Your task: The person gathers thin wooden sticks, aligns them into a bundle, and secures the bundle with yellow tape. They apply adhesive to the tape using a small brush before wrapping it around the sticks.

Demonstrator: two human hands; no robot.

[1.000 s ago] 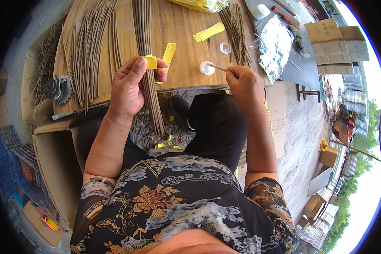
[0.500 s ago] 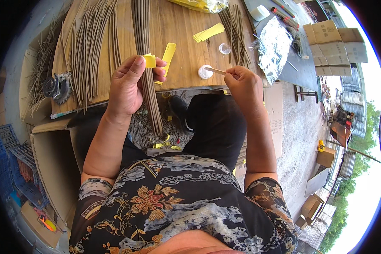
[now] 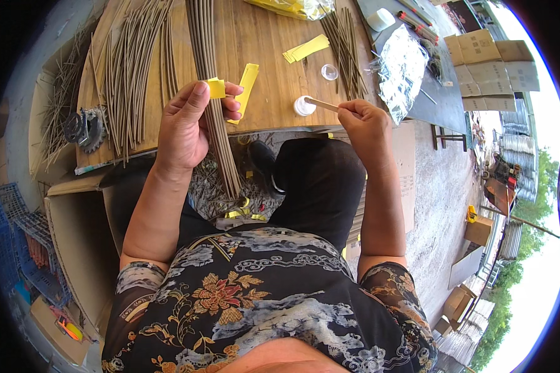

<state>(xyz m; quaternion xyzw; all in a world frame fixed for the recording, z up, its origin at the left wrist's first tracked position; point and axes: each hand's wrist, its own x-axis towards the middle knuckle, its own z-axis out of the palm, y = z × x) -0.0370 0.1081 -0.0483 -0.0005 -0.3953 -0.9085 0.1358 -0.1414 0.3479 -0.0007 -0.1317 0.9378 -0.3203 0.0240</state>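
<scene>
Head view, from where I stand: at a wooden table [image 3: 269, 62], a seated worker's left hand [image 3: 185, 127] curls about a bundle of slim brown sticks [image 3: 219, 132], the thumb pinching a yellow strip [image 3: 216, 89] before it. The right hand [image 3: 366, 132] pinches a flat wooden stick [image 3: 323, 104], its left tip at a small white tub [image 3: 303, 107] near the table's near edge. Farther right lies a clear round lid [image 3: 330, 72].

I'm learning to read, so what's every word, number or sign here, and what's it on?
Stacked cardboard boxes: printed marks, too small to read.
Cardboard sheet: faint print, too small to read.
Left sleeve: letter-like marks, too blurred to read.
Yellow strip in the left hand: no print shows.
</scene>
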